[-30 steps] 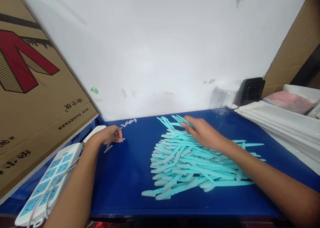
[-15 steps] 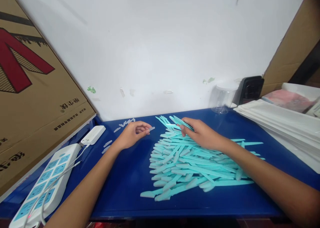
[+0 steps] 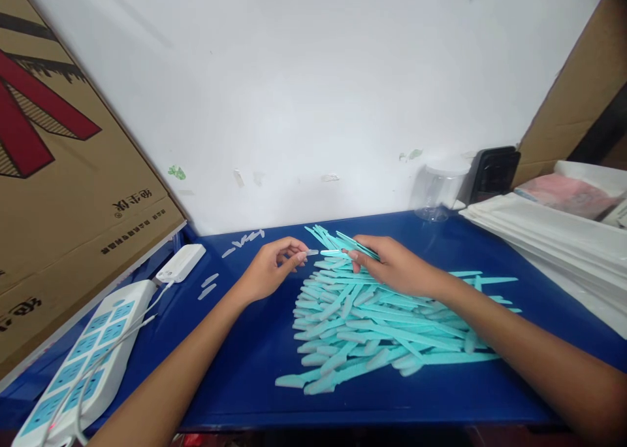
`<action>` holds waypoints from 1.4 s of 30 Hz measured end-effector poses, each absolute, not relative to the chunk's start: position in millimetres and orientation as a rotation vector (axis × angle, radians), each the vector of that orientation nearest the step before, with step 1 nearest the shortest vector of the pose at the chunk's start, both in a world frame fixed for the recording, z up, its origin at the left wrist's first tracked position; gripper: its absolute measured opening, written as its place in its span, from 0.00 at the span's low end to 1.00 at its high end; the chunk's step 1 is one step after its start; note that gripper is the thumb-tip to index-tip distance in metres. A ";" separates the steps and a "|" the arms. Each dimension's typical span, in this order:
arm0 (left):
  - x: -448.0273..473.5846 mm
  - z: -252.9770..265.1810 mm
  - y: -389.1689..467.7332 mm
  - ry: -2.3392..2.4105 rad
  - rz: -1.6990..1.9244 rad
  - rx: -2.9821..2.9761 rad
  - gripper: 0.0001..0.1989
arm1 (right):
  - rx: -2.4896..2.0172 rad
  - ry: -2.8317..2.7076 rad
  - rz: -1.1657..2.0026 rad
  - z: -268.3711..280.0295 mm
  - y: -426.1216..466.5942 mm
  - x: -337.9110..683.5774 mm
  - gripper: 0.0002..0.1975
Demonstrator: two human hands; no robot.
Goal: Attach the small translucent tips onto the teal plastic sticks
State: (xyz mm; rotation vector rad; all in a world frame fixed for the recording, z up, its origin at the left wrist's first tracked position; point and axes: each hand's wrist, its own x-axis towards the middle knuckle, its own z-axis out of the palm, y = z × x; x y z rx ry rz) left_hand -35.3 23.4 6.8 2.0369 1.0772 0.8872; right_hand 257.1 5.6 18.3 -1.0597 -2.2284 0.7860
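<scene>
My left hand (image 3: pixel 277 264) pinches a small clear blade cap (image 3: pixel 312 252) between thumb and fingertips. Closed around several teal eyebrow razors (image 3: pixel 356 243) is my right hand (image 3: pixel 386 261); one razor's bare end points left at the cap. The cap and that end are very close; whether they touch I cannot tell. Beneath and in front of my right hand spreads a large pile of teal eyebrow razors (image 3: pixel 372 323), many with caps on their left ends. Loose clear caps (image 3: pixel 242 241) lie on the blue table (image 3: pixel 235 368) to the left, and two more caps (image 3: pixel 208 287) rest nearer me.
A white power strip (image 3: pixel 93 355) with cables and a white adapter (image 3: pixel 181 263) lie at left, beside a large cardboard box (image 3: pixel 73 205). At the back right stand a clear jar (image 3: pixel 435 192) and a black object (image 3: pixel 494 176). White sheets (image 3: pixel 543 238) are stacked right.
My left hand has moved right, bringing the cap up to the end of the razor in my right hand. My right hand has barely moved.
</scene>
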 end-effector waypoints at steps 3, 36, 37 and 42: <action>-32.5 7.8 21.0 1.069 0.941 1.999 0.14 | -1.059 -2.212 0.815 18.5 5.2 256.5 0.21; -17.8 5.2 8.2 0.980 0.904 1.749 0.12 | -1.009 -2.224 0.939 18.0 -2.2 252.2 0.19; -17.0 4.6 7.7 0.975 0.899 1.744 0.12 | -1.007 -2.222 0.945 17.8 -2.6 251.7 0.19; -20.2 15.6 9.9 0.978 0.864 1.812 0.14 | -1.005 -2.116 1.047 19.7 -4.0 248.6 0.13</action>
